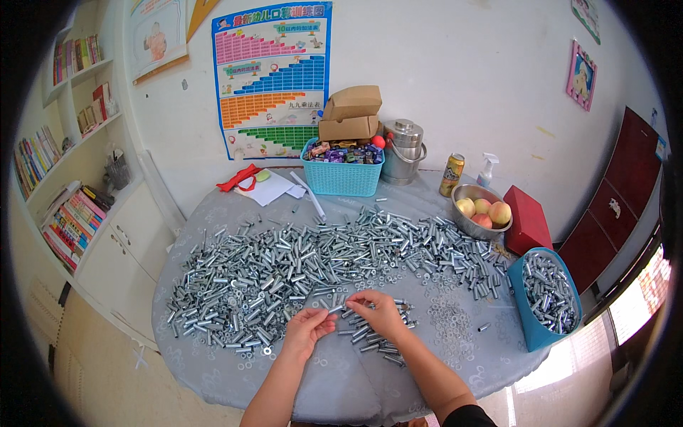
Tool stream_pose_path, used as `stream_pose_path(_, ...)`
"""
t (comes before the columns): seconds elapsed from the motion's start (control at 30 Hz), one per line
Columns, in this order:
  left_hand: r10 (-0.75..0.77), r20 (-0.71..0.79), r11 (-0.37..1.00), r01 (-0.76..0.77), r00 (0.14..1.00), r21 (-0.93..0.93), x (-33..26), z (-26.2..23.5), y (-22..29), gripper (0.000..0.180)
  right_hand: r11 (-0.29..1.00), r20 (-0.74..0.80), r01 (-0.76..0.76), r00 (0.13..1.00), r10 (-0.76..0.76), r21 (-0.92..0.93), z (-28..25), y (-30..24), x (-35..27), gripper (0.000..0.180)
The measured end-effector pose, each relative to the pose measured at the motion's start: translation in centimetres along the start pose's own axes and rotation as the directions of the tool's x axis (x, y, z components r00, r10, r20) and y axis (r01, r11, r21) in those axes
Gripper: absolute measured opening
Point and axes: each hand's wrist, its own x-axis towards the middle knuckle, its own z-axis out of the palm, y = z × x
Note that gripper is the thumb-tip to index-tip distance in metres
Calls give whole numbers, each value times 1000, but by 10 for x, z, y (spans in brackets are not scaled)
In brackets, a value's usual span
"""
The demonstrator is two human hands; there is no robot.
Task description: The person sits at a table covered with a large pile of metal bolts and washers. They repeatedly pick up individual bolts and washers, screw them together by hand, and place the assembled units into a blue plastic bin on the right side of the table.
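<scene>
Your left hand [307,329] and right hand [380,313] pinch one bolt [336,309] together | blue bin [530,324] right part-filled | large bolt heap [299,260] far side unsorted.

Home room: bookshelves [67,142], wall chart [272,78], fruit bowl [481,211]
</scene>
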Motion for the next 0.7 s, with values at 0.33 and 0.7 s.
stream_pose_path(0.33,1,3,998,0,1000,-63,1,-2,2,9,889,-122,59,984,-128,-454,-5,9,3,15)
stream_pose_path(0.7,12,61,993,-4,998,-117,3,-6,1,10,776,193,147,981,-34,-613,-10,32,31,17)
